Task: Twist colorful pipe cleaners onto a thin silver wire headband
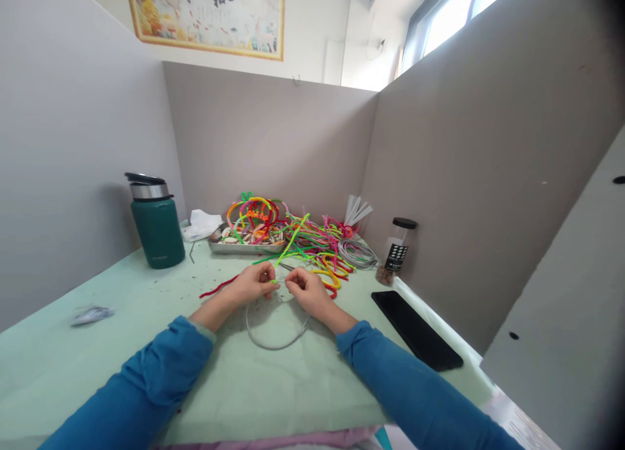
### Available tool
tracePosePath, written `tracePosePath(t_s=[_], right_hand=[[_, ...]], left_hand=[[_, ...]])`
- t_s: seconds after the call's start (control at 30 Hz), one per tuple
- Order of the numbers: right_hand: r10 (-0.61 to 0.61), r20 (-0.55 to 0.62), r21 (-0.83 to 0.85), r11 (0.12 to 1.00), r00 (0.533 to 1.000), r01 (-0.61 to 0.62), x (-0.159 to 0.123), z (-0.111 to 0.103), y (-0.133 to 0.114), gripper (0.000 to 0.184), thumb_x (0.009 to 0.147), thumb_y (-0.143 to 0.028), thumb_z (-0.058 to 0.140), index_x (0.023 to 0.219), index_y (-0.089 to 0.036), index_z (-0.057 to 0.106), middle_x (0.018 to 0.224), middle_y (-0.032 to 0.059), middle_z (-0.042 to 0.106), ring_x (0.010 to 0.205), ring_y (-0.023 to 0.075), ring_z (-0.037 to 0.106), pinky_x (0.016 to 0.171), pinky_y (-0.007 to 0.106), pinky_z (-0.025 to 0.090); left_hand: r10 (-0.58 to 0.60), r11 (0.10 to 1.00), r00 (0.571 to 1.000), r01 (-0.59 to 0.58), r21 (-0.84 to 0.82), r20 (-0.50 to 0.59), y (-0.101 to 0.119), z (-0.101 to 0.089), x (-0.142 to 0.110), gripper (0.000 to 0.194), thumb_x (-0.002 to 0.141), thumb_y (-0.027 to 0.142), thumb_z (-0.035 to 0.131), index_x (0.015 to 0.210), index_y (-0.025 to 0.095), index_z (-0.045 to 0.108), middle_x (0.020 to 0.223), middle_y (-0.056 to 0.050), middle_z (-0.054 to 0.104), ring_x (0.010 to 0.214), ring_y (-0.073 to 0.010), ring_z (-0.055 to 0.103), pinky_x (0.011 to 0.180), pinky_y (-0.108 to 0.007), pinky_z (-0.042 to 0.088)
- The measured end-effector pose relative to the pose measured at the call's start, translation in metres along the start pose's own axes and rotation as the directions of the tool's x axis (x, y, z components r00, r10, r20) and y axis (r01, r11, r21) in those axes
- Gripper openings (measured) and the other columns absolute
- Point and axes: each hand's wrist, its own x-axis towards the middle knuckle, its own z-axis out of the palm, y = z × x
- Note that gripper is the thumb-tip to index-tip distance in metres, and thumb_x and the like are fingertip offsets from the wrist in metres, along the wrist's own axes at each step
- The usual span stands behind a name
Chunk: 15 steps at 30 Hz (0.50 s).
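Note:
My left hand pinches a lime-green pipe cleaner, whose long end rises up and away to the right. Fingertips of my right hand are closed on a thin grey wire hoop, which hangs in a loop below both hands. The two hands almost meet, and a short bit of wire and green fuzz shows between them. Just beyond the fingers lies a dark pointed metal tool, partly hidden. To the left of my left hand a red pipe cleaner lies on the table.
A metal tray holds small pieces and colourful hoops. Beside it lie piled pipe cleaners and a grey wire coil. A green bottle stands left; a jar and black phone are right. Partitions enclose the table.

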Motion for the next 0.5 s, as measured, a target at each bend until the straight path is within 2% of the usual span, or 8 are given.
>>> tracePosePath(t_s=[0.17,0.3,0.5], right_hand=[[-0.013,-0.007,-0.004,1.0,1.0,0.013,0.0003,-0.001,-0.0007,0.011,0.074,-0.021,0.046,0.078,-0.016,0.056,0.063,-0.0015,0.053,0.057,0.0103,0.047,0.052,0.02,0.035],[-0.015,-0.015,-0.01,1.0,1.0,0.015,0.0003,-0.0015,-0.0025,0.01,0.074,-0.02,0.046,0.075,-0.017,0.055,0.062,-0.0022,0.051,0.056,0.0098,0.046,0.051,0.02,0.035],[-0.007,-0.021,0.002,1.0,1.0,0.007,0.0003,-0.001,-0.0013,0.01,0.073,-0.02,0.046,0.075,-0.017,0.055,0.062,-0.0023,0.052,0.055,0.0098,0.046,0.053,0.02,0.036]], left_hand=[[-0.004,0.999,0.999,0.002,0.048,0.048,0.0079,-0.0014,-0.0035,0.029,0.071,0.044,0.056,0.074,0.016,0.049,0.051,0.004,0.053,0.046,-0.01,0.052,0.047,-0.02,0.037],[-0.061,0.996,0.996,0.057,0.063,0.062,0.0093,-0.004,-0.0062,0.031,0.073,0.047,0.051,0.073,0.016,0.05,0.046,0.004,0.051,0.042,-0.0104,0.05,0.044,-0.02,0.035],[-0.144,0.99,0.978,0.142,0.021,0.153,0.009,-0.0052,-0.0081,0.034,0.076,0.047,0.045,0.071,0.014,0.053,0.041,0.002,0.049,0.038,-0.011,0.049,0.042,-0.021,0.034]])
